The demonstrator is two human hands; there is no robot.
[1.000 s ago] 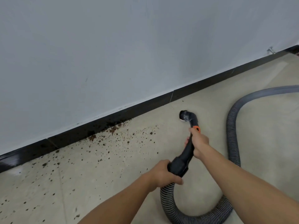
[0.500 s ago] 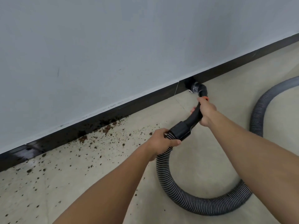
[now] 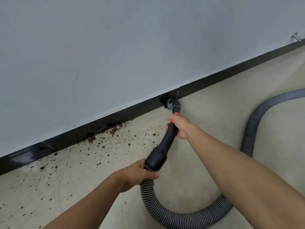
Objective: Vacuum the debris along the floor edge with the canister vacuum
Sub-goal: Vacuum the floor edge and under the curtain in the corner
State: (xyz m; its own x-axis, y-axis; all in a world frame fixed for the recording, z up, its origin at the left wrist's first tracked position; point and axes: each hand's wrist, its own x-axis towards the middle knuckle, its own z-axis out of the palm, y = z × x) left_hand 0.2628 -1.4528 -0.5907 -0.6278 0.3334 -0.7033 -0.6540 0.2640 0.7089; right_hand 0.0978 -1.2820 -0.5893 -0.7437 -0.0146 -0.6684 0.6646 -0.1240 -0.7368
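Note:
A black vacuum handle (image 3: 167, 142) with an orange band runs up to a nozzle tip (image 3: 171, 104) that rests against the black baseboard (image 3: 214, 79) at a joint. My right hand (image 3: 179, 127) grips the handle just below the orange band. My left hand (image 3: 140, 174) holds the grey ribbed hose (image 3: 181, 217) where it meets the black cuff. Brown debris (image 3: 113, 129) is scattered along the floor edge to the left of the nozzle, thickest against the baseboard. The canister is out of view.
The hose loops on the beige floor behind my right arm and runs off to the right edge (image 3: 280, 96). A grey-white wall (image 3: 115, 47) rises above the baseboard. A small metal door stop (image 3: 296, 38) sticks out of the wall at far right.
The nozzle went from hovering over the floor to the baseboard joint over the second. Both hands kept their grip and reached forward with it.

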